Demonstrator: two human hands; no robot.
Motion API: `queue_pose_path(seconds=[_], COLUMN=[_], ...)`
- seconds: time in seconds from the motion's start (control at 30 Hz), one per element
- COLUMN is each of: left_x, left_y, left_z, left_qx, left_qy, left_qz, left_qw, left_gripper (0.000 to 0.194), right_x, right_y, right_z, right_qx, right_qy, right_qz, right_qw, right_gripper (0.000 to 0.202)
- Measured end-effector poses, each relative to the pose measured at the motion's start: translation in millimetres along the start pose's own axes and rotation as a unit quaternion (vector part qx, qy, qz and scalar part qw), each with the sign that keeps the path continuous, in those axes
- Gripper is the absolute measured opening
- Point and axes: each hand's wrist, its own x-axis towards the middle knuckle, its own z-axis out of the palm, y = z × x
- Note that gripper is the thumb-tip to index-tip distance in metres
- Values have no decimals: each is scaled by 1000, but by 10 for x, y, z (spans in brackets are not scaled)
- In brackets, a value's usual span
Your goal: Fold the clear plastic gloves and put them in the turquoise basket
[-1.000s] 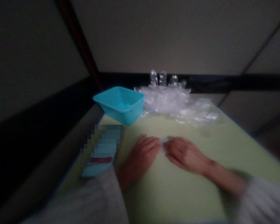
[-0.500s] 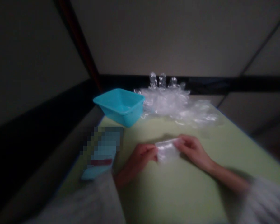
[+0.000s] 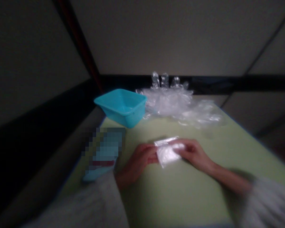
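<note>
Plastic [image 3: 167, 155], clear, shiny and folded small, spans the gap between the two hands above the yellow-green tabletop [image 3: 175, 196]; the right hand [image 3: 194, 153] pinches its right side between thumb and fingers; the left hand [image 3: 143, 155] has bent fingers against its left edge, though blur leaves me unable to tell whether they pinch; beyond the left hand stands a blue tub [image 3: 135, 117]; beyond both hands lies a heap of clear gloves [image 3: 168, 103]; left of the left hand rests a pale-blue object [image 3: 106, 148], partly pixelated.
</note>
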Motion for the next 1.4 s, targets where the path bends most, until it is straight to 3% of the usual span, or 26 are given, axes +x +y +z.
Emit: queue_pose_path(seconds=[0.2, 0.33, 0.47, 0.67, 1.07, 1.4], left_x=[-2, -20, -26, -23, -56, -140], left_y=[14, 101, 130, 122, 121, 222], left_z=[11, 24, -6, 0, 35, 89], left_qx=[0, 15, 124, 244, 190, 191], left_qy=[-14, -34, -70, -25, 11, 6], left_qz=[32, 82, 101, 148, 85, 94], left_qw=[999, 996, 985, 958, 978, 977], left_gripper=[26, 44, 31, 23, 34, 46], right_x=[0, 2, 1, -8, -18, -20], right_y=[23, -1, -13, -11, 6, 19], right_z=[-14, -18, -15, -6, 17, 13], right_qx=[-5, -22, -28, -21, 8, -1], right_qy=[22, 39, 33, 23, 22, 18], right_qz=[21, 16, 1, -14, -1, -4], right_qw=[1000, 999, 999, 999, 1000, 1000], right_gripper=[23, 22, 24, 22, 26, 34])
